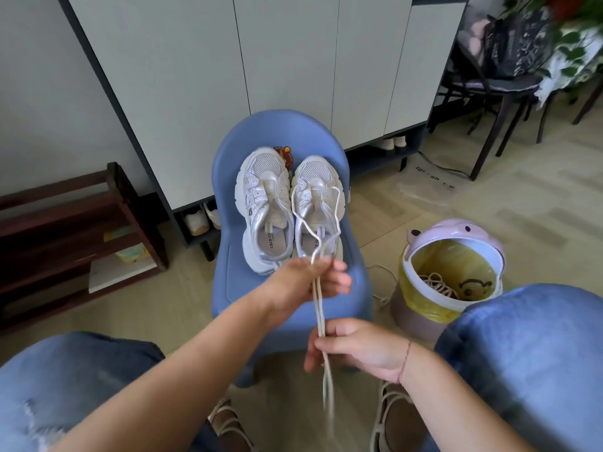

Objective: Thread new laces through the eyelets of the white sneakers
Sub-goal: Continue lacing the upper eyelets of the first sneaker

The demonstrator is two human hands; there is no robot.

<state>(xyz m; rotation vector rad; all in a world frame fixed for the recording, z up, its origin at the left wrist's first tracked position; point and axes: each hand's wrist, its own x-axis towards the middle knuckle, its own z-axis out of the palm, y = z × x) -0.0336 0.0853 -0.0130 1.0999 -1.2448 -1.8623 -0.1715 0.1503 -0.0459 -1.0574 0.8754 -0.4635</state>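
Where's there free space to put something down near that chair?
Bare floor between the chair and the wooden rack; also the seat's front-left corner. Crowded: the sneakers fill the seat's rear, and the bin stands close right of the chair.

White-and-silver sneakers (266,197) with mesh-patterned toes on a plain blue chair (280,132), cream lace (318,308), lilac bin (447,230) with yellow liner (421,298) at three o'clock, dark brown rack (65,203) at nine o'clock, pale grey cabinet doors (287,50) at twelve o'clock, faded blue jeans (522,353) at six o'clock, red wrist thread (404,362).
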